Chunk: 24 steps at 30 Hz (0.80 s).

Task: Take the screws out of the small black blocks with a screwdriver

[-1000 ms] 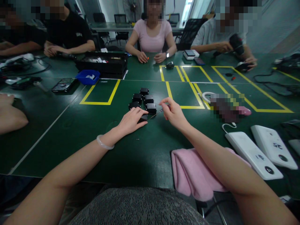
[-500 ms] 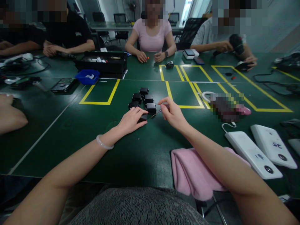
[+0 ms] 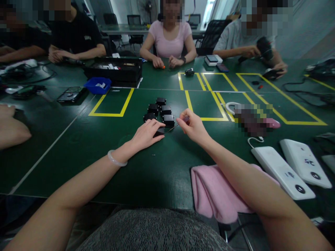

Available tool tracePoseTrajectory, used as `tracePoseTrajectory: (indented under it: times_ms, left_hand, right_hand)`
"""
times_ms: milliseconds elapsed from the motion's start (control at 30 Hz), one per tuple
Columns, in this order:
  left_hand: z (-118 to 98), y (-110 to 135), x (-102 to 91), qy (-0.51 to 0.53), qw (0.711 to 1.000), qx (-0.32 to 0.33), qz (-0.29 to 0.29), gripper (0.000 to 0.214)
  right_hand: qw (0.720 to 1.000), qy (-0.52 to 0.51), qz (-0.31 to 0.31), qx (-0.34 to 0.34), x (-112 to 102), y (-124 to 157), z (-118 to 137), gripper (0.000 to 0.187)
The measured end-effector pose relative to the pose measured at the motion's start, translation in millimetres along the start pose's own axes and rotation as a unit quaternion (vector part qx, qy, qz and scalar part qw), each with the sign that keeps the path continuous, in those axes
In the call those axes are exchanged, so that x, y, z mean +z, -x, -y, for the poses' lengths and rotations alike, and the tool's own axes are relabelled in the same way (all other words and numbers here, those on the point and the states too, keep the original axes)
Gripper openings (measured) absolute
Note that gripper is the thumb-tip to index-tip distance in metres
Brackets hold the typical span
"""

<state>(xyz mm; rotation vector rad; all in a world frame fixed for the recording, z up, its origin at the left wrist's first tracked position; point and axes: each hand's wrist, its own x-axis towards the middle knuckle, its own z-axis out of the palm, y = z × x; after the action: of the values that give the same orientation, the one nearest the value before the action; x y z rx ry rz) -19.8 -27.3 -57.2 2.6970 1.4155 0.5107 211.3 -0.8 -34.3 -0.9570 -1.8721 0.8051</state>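
My left hand [image 3: 148,134] is closed around a small black box-shaped part [image 3: 160,131], pressing it to the table with thumb and fingers on either side. My right hand [image 3: 192,124] pinches a thin screwdriver [image 3: 171,129]; its metal shaft slants down toward the right end of that part. Whether the tip touches is too small to tell. Just beyond my hands stand several similar black boxes [image 3: 166,110] in two rough rows. A tiny screw [image 3: 153,154] lies on the table in front of my left hand.
A pink cloth [image 3: 209,191] lies under my right forearm. White power banks [image 3: 284,172] are to the right. Farther back are a blue tray [image 3: 97,85], a black bin [image 3: 112,75] and yellow tape outlines [image 3: 106,114]. Several people sit around the green table [image 3: 104,174].
My right hand's fingers have closed in and turned on the screwdriver. My left hand and the black part stay put. Across the table, a person's hands have shifted slightly.
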Motion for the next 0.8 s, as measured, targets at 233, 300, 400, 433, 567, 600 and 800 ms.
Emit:
tracePoseTrajectory:
  times_ms: [233, 300, 400, 433, 567, 600, 800]
  left_hand:
    - [-1.5, 0.0, -2.1, 0.000, 1.000, -0.003, 0.003, 0.039]
    - [-1.9, -0.1, -2.6, 0.000, 1.000, -0.006, 0.006, 0.039]
    - [-1.8, -0.3, -2.6, 0.001, 1.000, -0.011, 0.008, 0.039]
    - [-1.7, -0.3, -2.4, 0.001, 1.000, -0.011, 0.007, 0.039]
    - [-1.4, -0.3, -1.9, 0.002, 1.000, -0.008, 0.006, 0.039]
    - [-1.5, -0.2, -2.0, 0.001, 1.000, -0.008, 0.006, 0.039]
    - [-1.2, -0.3, -1.6, -0.002, 1.000, -0.008, 0.009, 0.040]
  right_hand:
    - [1.000, -0.003, 0.006, 0.006, -0.3, 0.7, 2.2, 0.016]
    - [1.000, -0.001, 0.009, 0.013, -0.6, 0.8, 2.3, 0.021]
    - [1.000, 0.007, 0.008, 0.016, -0.3, 1.2, 3.1, 0.021]
    - [1.000, 0.007, 0.006, 0.016, 0.0, 1.5, 3.7, 0.017]
    - [1.000, -0.004, 0.004, 0.015, 1.3, 2.9, 6.1, 0.006]
    - [1.000, -0.007, 0.004, 0.014, 1.3, 3.2, 6.3, 0.007]
    - [1.000, -0.001, 0.009, 0.022, 0.3, 3.0, 3.6, 0.025]
